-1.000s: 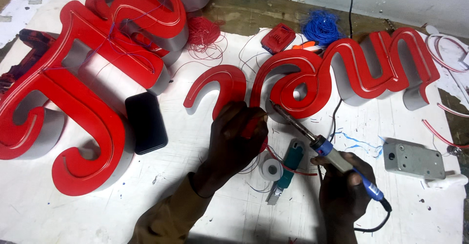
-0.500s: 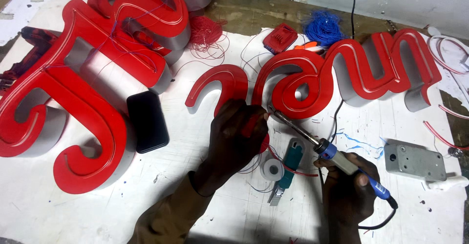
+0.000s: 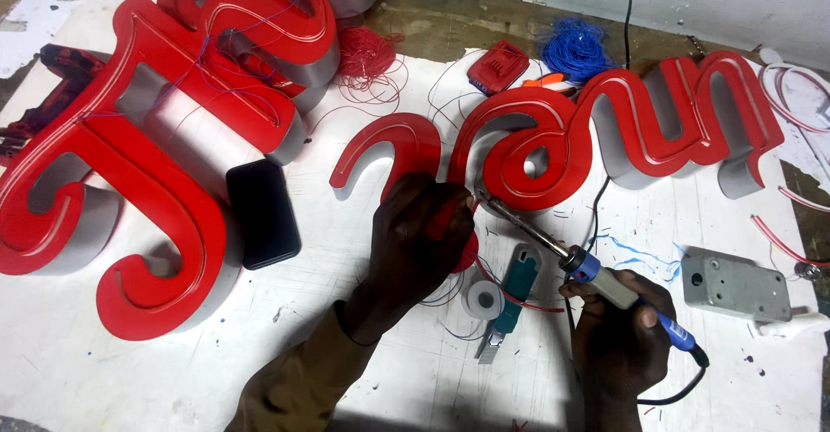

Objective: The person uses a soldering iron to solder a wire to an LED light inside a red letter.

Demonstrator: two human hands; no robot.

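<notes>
While the left hand (image 3: 424, 233) pinches red wire (image 3: 519, 298) against the red letter (image 3: 536, 160) mid-worktop, fingers together, hold it steady. Right hand (image 3: 618, 337), fingers clamped on the soldering iron (image 3: 596, 272): tip best kept to the joint only.

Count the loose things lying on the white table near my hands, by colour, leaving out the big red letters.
Black flat phone: 1
Teal utility knife: 1
White solder spool: 1
Grey metal box: 1
Blue wire bundle: 1
Blue-handled soldering iron, in the right hand: 1
Total: 6
</notes>
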